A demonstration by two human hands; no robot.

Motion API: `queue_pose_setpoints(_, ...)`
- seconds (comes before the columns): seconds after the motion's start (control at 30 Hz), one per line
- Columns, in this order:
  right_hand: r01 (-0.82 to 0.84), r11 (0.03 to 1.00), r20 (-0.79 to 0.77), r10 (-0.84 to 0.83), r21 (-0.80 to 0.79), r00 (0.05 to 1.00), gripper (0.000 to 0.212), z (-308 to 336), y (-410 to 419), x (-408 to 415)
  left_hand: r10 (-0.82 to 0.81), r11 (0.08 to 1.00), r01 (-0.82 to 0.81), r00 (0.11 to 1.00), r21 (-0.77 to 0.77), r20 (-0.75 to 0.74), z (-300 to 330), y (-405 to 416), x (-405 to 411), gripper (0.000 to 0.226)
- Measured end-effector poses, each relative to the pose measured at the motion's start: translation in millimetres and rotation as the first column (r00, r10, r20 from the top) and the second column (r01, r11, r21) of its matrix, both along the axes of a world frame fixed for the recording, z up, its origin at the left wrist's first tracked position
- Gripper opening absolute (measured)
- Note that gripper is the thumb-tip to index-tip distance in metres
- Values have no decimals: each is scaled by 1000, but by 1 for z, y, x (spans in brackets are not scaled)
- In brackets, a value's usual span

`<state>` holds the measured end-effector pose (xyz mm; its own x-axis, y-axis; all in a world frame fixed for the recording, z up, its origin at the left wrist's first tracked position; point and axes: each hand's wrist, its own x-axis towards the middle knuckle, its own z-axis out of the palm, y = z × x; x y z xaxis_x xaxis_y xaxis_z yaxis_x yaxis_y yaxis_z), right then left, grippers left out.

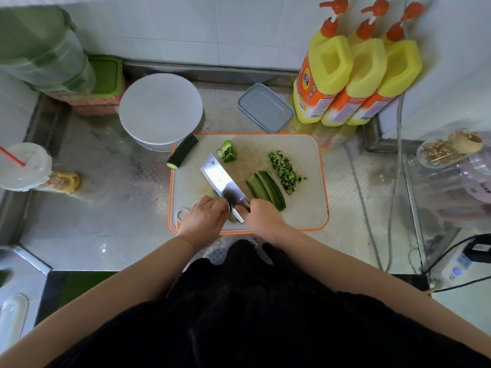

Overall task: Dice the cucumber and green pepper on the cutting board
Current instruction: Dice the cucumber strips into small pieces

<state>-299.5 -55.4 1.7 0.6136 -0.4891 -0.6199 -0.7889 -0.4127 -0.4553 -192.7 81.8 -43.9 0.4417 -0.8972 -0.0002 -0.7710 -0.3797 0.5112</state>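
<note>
I see a cucumber half (pixel 182 155) overhanging the cutting board (pixel 305 208), green pepper (pixel 227 151) beside it. My left hand (pixel 206 215) curls onto cucumber strips (pixel 233 217); my right hand (pixel 261 216) grips the cleaver (pixel 224 185). Further right: cucumber slices (pixel 266 189), then dice (pixel 284 171).

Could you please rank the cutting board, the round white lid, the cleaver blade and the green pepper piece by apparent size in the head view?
1. cutting board
2. round white lid
3. cleaver blade
4. green pepper piece
</note>
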Motion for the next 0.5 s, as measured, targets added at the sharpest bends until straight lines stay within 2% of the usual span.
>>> queue_pose_setpoints(0.17, -30, 1000, 31, 30, 1, 999, 44, 3, 0, -1, 114, 987, -98, 985, 124, -131, 9, -13, 4, 6)
queue_pose_setpoints(0.27, -50, 998, 33, 51, -32, 998, 41, 5, 0, 0, 124, 964, -87, 983, 252, -134, 10, -15, 4, 10)
queue_pose_setpoints(0.37, -61, 997, 22, 62, -50, 998, 38, 5, 2, -1, 18, 955, -19, 1000, 297, 8, 8, -12, 5, 10)
queue_pose_setpoints(0.5, -34, 999, 23, 35, -27, 999, 37, 5, 1, -3, -162, 976, 115, 950, 183, 269, -2, -2, 5, 12)
